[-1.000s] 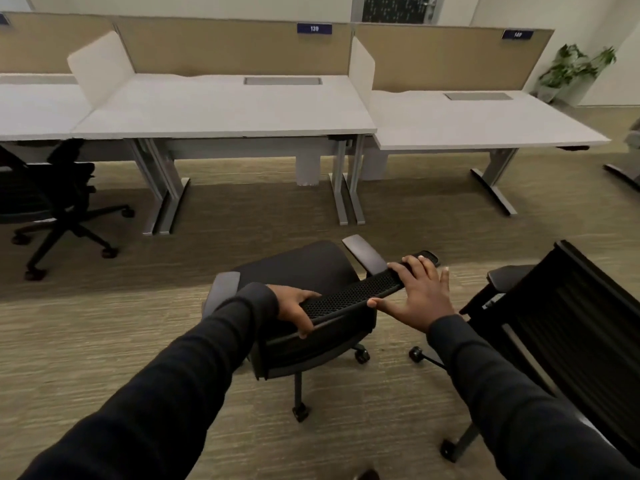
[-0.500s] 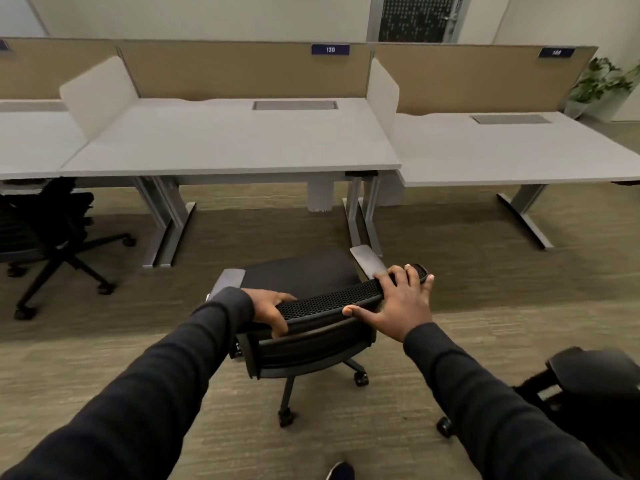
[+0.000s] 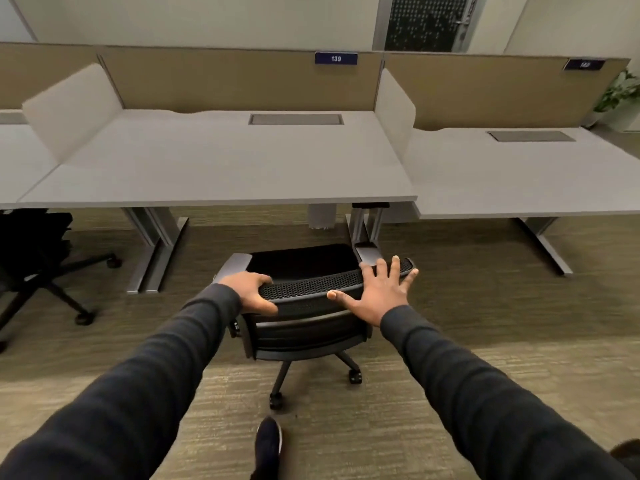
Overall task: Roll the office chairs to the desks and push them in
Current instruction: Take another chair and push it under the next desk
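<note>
Since the earlier frame, the fingers of the right hand are spreading flat, pressing the backrest top rather than curling over it. The left hand is gripping the backrest's left end. The office chair is standing nearer the counter, not yet underneath.
</note>
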A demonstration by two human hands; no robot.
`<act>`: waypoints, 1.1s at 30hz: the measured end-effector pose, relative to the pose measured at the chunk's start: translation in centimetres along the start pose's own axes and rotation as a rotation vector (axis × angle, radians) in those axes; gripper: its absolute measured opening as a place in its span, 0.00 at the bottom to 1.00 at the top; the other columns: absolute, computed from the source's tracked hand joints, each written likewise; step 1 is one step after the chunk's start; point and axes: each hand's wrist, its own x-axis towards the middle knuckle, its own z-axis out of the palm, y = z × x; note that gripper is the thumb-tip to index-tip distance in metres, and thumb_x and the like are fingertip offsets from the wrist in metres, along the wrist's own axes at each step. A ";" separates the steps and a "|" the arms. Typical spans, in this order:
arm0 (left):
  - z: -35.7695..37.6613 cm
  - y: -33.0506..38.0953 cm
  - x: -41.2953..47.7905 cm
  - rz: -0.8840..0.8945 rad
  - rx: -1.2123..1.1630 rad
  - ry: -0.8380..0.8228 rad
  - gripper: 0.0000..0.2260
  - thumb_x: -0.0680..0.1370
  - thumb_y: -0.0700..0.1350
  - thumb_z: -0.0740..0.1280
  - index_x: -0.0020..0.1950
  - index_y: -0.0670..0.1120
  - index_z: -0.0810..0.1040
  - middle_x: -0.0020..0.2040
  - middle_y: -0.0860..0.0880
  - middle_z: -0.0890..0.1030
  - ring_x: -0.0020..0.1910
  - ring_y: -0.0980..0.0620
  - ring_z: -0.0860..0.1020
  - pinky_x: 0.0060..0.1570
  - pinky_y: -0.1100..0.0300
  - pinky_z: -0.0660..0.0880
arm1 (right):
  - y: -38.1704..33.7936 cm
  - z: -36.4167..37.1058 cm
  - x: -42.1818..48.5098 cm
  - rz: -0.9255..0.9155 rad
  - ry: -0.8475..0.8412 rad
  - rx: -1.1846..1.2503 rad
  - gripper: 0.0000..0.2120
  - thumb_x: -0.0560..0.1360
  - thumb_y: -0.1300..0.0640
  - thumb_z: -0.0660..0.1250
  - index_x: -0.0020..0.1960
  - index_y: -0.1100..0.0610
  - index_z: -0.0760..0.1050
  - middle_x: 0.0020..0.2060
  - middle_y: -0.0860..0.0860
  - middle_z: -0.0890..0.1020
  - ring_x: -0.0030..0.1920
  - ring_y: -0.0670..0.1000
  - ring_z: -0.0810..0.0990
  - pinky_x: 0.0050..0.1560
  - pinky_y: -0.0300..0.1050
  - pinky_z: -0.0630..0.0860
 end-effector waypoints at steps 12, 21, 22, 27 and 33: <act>-11.5 -4.9 15.1 0.083 0.006 0.023 0.32 0.57 0.66 0.69 0.59 0.58 0.77 0.50 0.55 0.82 0.48 0.53 0.79 0.55 0.54 0.78 | -4.4 -2.2 17.5 0.088 -0.033 -0.009 0.61 0.58 0.13 0.39 0.80 0.50 0.54 0.79 0.57 0.54 0.78 0.67 0.40 0.68 0.80 0.35; -17.7 -7.3 23.4 0.155 0.060 0.048 0.25 0.61 0.62 0.70 0.56 0.56 0.78 0.45 0.57 0.82 0.43 0.54 0.79 0.50 0.56 0.79 | -6.4 -2.9 27.0 0.143 -0.063 -0.006 0.61 0.58 0.13 0.38 0.80 0.49 0.52 0.80 0.56 0.52 0.79 0.65 0.39 0.69 0.79 0.35; -18.2 -7.5 24.1 0.163 0.064 0.051 0.25 0.62 0.62 0.71 0.56 0.56 0.78 0.46 0.56 0.82 0.45 0.53 0.79 0.50 0.55 0.78 | -6.5 -3.0 27.8 0.148 -0.066 -0.006 0.61 0.58 0.13 0.38 0.80 0.49 0.52 0.80 0.56 0.52 0.79 0.65 0.39 0.69 0.79 0.35; -20.0 -8.2 26.7 0.211 0.159 0.101 0.23 0.61 0.64 0.69 0.53 0.56 0.78 0.45 0.56 0.80 0.44 0.52 0.78 0.47 0.56 0.76 | -7.1 -3.1 30.6 0.153 -0.056 -0.002 0.61 0.58 0.12 0.36 0.80 0.49 0.52 0.80 0.56 0.50 0.78 0.65 0.37 0.68 0.78 0.32; -20.5 -8.9 27.9 0.255 0.303 0.238 0.24 0.60 0.69 0.63 0.49 0.56 0.77 0.42 0.56 0.77 0.42 0.52 0.76 0.43 0.55 0.75 | -6.9 -2.8 32.0 0.131 -0.053 -0.002 0.58 0.60 0.14 0.35 0.81 0.47 0.49 0.81 0.56 0.47 0.78 0.65 0.35 0.67 0.78 0.30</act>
